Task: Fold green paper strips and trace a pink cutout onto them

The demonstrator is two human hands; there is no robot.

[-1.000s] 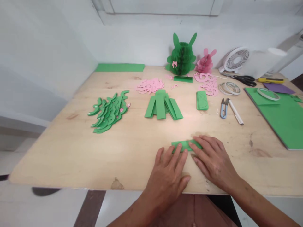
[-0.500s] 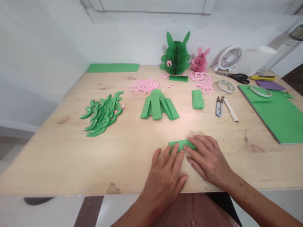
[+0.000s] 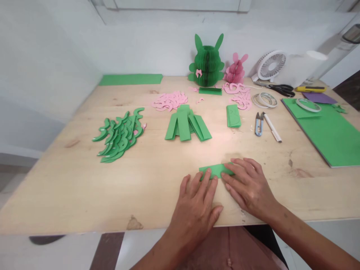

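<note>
A narrow strip of green paper [image 3: 216, 170], which looks folded, lies flat near the table's front edge. My left hand [image 3: 197, 202] rests palm down, fingers stretched out, with its fingertips on the strip's left part and near edge. From the right, my right hand [image 3: 250, 185] presses its fingertips on the strip's right end, fingers extended too. Beyond the hands, several folded green paper strips [image 3: 184, 125] are fanned out. A green folded piece with pencilled outlines [image 3: 233, 116] lies farther right.
Cut green shapes [image 3: 120, 137] are heaped at left, pink cutouts [image 3: 170, 100] behind. A green paper figure [image 3: 208, 65], pink figure [image 3: 235, 70] and fan [image 3: 272, 65] stand at the back. Snips [image 3: 259, 124], pen [image 3: 272, 127], scissors [image 3: 281, 89], tape rolls [image 3: 267, 100] and cutter [image 3: 311, 89] lie right.
The view has shifted slightly. My right hand's fingers have slid a little along the strip's right end; my left hand stays on it.
</note>
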